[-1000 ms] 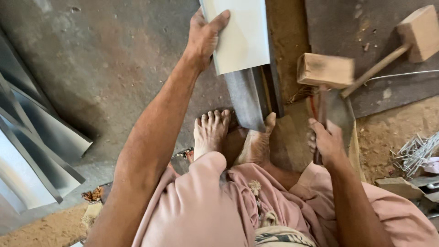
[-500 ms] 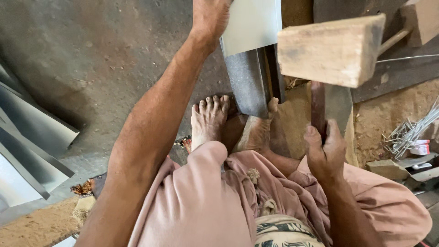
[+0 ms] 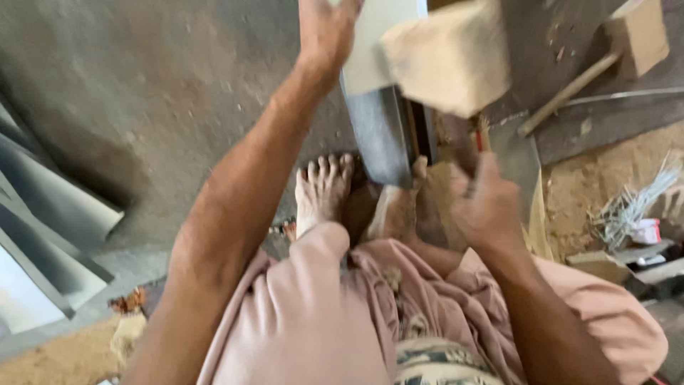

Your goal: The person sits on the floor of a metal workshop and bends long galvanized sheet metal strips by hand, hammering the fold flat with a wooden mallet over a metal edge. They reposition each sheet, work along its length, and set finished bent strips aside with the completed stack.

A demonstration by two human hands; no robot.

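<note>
Nearest to us lie our knees under pink cloth (image 3: 313, 314), and just beyond them our two bare feet (image 3: 324, 189) rest at the near end of the metal sheet (image 3: 381, 71), the right foot pressed against its edge. To the right of the sheet's near end, our right hand (image 3: 488, 207) is clenched around the handle of a wooden mallet (image 3: 449, 53), whose blurred block head hangs above the sheet's right edge. Farther out, our left hand (image 3: 324, 28) grasps the sheet's left edge, fingers over its pale top face. The sheet itself runs away from our feet across the grey floor. Right of the sheet, well apart, a second mallet (image 3: 620, 53) lies on the ground, and nearer on that side sits a bundle of wire (image 3: 630, 207). Far left of the sheet, other folded metal pieces (image 3: 50, 235) are stacked.
</note>
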